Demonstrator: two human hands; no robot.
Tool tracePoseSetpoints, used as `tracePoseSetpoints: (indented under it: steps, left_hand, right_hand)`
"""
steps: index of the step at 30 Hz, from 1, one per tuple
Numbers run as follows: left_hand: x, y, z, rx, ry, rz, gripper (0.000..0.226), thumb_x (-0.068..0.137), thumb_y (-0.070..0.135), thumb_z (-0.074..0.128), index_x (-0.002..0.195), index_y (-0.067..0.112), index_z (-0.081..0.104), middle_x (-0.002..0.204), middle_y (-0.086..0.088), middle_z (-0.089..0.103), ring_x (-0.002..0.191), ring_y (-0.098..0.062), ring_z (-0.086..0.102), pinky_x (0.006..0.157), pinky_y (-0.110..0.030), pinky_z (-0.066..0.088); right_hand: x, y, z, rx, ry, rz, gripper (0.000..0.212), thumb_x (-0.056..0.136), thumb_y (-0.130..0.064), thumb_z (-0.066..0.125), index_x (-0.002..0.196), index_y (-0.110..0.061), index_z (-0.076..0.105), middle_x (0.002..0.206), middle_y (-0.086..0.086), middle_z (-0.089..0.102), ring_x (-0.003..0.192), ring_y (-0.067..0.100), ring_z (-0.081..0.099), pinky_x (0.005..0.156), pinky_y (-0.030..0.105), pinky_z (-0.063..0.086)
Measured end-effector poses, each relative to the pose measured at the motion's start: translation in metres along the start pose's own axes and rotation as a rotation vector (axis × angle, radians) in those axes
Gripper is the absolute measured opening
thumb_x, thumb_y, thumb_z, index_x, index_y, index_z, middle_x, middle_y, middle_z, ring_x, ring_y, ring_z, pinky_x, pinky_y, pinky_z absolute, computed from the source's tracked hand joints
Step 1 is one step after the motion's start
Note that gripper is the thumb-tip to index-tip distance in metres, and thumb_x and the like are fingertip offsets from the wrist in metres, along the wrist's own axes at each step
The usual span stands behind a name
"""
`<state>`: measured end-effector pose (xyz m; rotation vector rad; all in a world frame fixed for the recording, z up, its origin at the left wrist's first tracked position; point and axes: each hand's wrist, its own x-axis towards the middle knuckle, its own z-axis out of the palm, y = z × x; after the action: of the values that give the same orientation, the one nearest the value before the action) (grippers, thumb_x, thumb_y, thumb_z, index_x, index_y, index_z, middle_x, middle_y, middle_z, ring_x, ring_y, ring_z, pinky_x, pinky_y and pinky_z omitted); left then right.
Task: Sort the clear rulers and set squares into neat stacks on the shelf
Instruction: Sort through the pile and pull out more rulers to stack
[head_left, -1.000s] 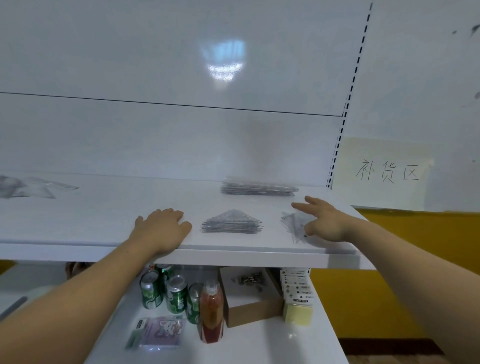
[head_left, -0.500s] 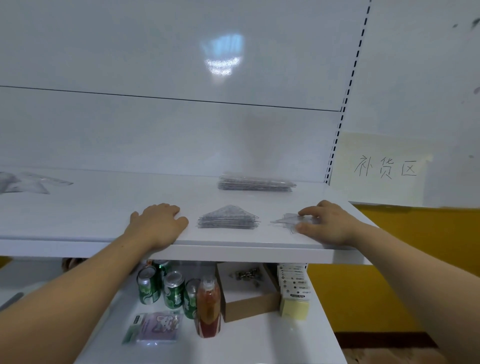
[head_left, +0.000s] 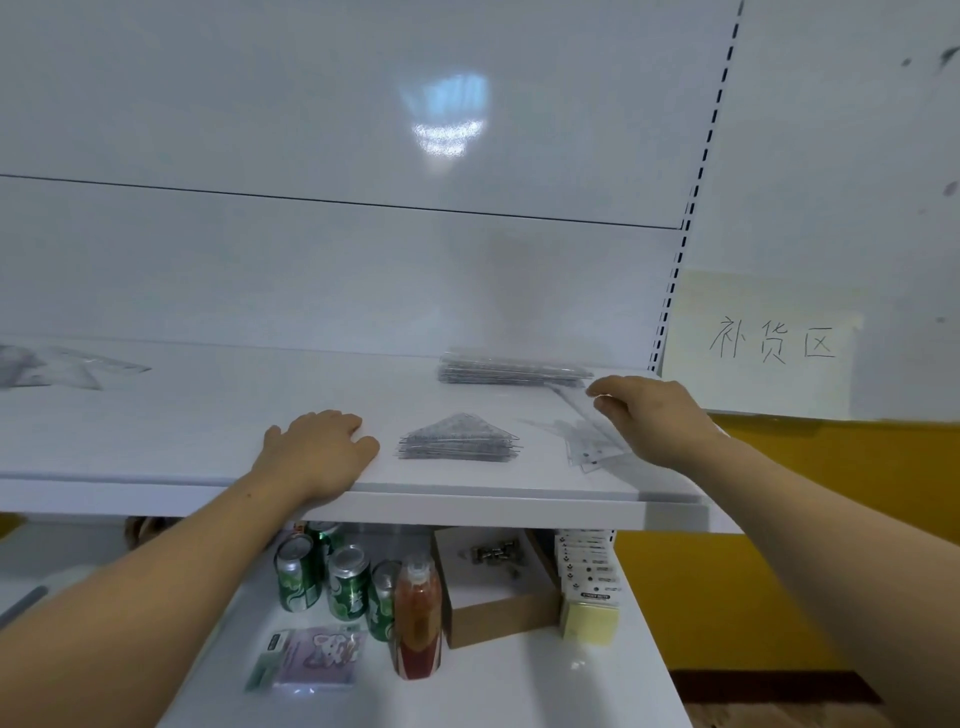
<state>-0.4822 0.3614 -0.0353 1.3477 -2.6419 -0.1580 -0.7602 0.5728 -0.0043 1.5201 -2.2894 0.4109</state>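
**A:** Where is the piece being sorted?

**B:** It is at the right end of the shelf (head_left: 156, 441). The person's right hand (head_left: 654, 415) curls its fingers over a clear ruler (head_left: 592, 431) and seems to pinch it near its far end. The near end dips toward the shelf's front edge, above a few loose clear pieces (head_left: 545, 428).

**A:** And the other hand?

**B:** The left hand (head_left: 317, 452) lies flat on the shelf near the front with its fingers relaxed, holding nothing. It sits just left of the set square stack (head_left: 460, 441).

**A:** Which way does the ruler point?

**B:** Its long axis slants from far-left to near-right. The ruler stack (head_left: 511, 366) lies against the far side, just beyond and left of the right hand, and its length runs left to right.

**A:** So what does the next move turn on?

**B:** Probably a turn. The ruler has to swing until it lies left to right, then travel a short way farther back and left onto that stack. The right hand is much the nearer of the two.

**A:** Is anything still unsorted?

**B:** A loose pile (head_left: 52, 364) sits at the far left, too blurred to tell its pieces apart.
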Motion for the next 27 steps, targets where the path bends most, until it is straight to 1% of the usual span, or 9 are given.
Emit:
tracePoseSetpoints:
  steps: [3,5,9,11,13,17,20,25,27]
  left_hand:
    - [0.0,-0.001,0.001,0.002,-0.006,-0.001,0.053,0.094,0.046,0.029,0.143,0.026,0.035,0.15,0.002,0.035,0.133,-0.025,0.034,0.11,-0.047,0.022]
    - [0.001,-0.001,0.001,-0.001,-0.005,-0.002,0.053,0.094,0.047,0.029,0.143,0.026,0.035,0.15,0.003,0.034,0.133,-0.024,0.034,0.11,-0.047,0.021]
    - [0.002,-0.002,0.001,-0.005,-0.002,-0.008,0.054,0.094,0.047,0.03,0.144,0.028,0.033,0.151,0.003,0.033,0.134,-0.024,0.033,0.11,-0.047,0.021]
    - [0.004,-0.002,0.001,-0.004,-0.003,-0.01,0.054,0.093,0.048,0.03,0.144,0.028,0.032,0.151,0.004,0.032,0.135,-0.024,0.033,0.11,-0.047,0.021]
    - [0.005,-0.002,0.001,-0.002,-0.002,-0.012,0.054,0.093,0.048,0.03,0.144,0.028,0.033,0.151,0.004,0.032,0.134,-0.025,0.033,0.109,-0.047,0.022]
    - [0.004,-0.002,0.002,0.006,-0.006,-0.014,0.054,0.094,0.048,0.03,0.144,0.028,0.033,0.151,0.003,0.033,0.134,-0.025,0.034,0.109,-0.046,0.023]
    - [0.003,-0.001,0.002,0.009,-0.004,-0.014,0.054,0.094,0.047,0.029,0.144,0.027,0.033,0.151,0.003,0.033,0.134,-0.025,0.034,0.109,-0.046,0.023]
    - [0.004,-0.001,0.001,0.004,-0.007,-0.016,0.054,0.094,0.047,0.029,0.144,0.027,0.032,0.151,0.004,0.032,0.134,-0.024,0.033,0.11,-0.047,0.022]
    - [0.004,-0.001,0.001,0.006,-0.004,-0.013,0.054,0.094,0.047,0.029,0.144,0.027,0.033,0.151,0.004,0.032,0.134,-0.024,0.033,0.109,-0.047,0.023]
  right_hand:
    - [0.006,-0.001,0.003,0.111,-0.191,0.118,0.034,0.101,-0.031,0.036,0.127,-0.024,0.056,0.13,-0.001,0.059,0.115,0.021,0.054,0.098,0.034,0.042]
    - [0.008,0.002,0.01,0.087,-0.299,0.145,0.033,0.1,-0.028,0.038,0.122,-0.019,0.061,0.129,0.001,0.059,0.114,0.021,0.052,0.096,0.031,0.04]
    - [0.007,0.004,0.015,0.108,-0.285,0.21,0.035,0.097,-0.035,0.043,0.118,-0.016,0.064,0.124,0.005,0.062,0.104,0.02,0.055,0.087,0.029,0.041]
    - [0.005,0.001,0.008,0.133,-0.303,0.214,0.044,0.093,-0.044,0.048,0.124,-0.017,0.061,0.126,0.003,0.06,0.107,0.02,0.055,0.091,0.031,0.042]
    - [0.005,-0.004,0.003,0.09,-0.396,0.202,0.05,0.09,-0.049,0.053,0.128,-0.016,0.058,0.127,0.002,0.058,0.109,0.02,0.054,0.095,0.032,0.042]
    - [0.012,-0.014,0.0,0.175,-0.434,0.311,0.042,0.086,-0.037,0.065,0.12,-0.013,0.061,0.121,0.004,0.06,0.1,0.019,0.053,0.089,0.029,0.042]
    - [0.017,-0.018,-0.002,0.229,-0.461,0.371,0.042,0.083,-0.028,0.07,0.119,-0.009,0.061,0.122,0.006,0.059,0.1,0.02,0.051,0.087,0.028,0.042]
    - [0.023,-0.016,-0.004,0.292,-0.52,0.475,0.054,0.078,-0.027,0.076,0.124,-0.004,0.057,0.123,0.009,0.056,0.112,0.028,0.052,0.098,0.038,0.044]
    - [0.024,-0.014,-0.004,0.358,-0.505,0.511,0.043,0.081,-0.024,0.073,0.116,-0.003,0.061,0.112,0.009,0.057,0.107,0.03,0.054,0.09,0.035,0.046]
